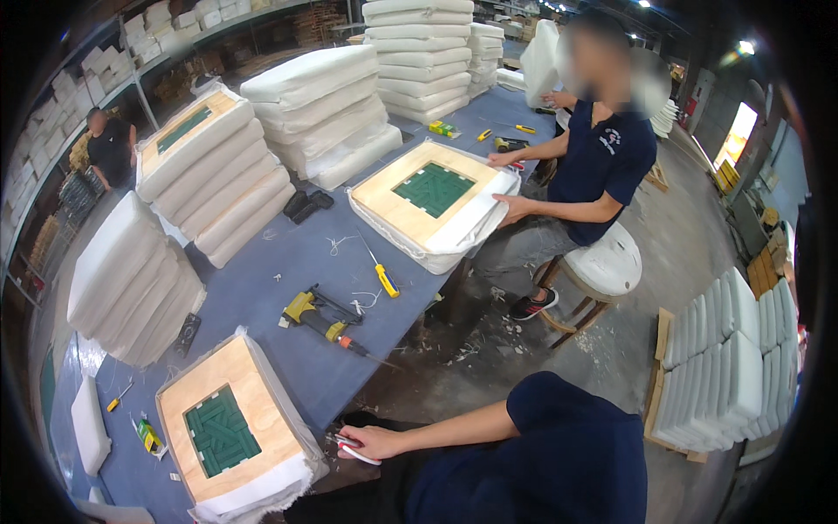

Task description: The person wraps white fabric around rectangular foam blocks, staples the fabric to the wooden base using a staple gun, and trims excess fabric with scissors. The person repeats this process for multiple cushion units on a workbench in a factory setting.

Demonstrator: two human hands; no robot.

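In the head view, a red-handled tool is held by the right hand, its grip curled around the handle; the left hand is out of view. The cushion is laid wooden side up at the edge of the desk. Its frayed cloth could be snagged if the tool were swung carelessly; the nail gun might be dragged off by a tugged hose.
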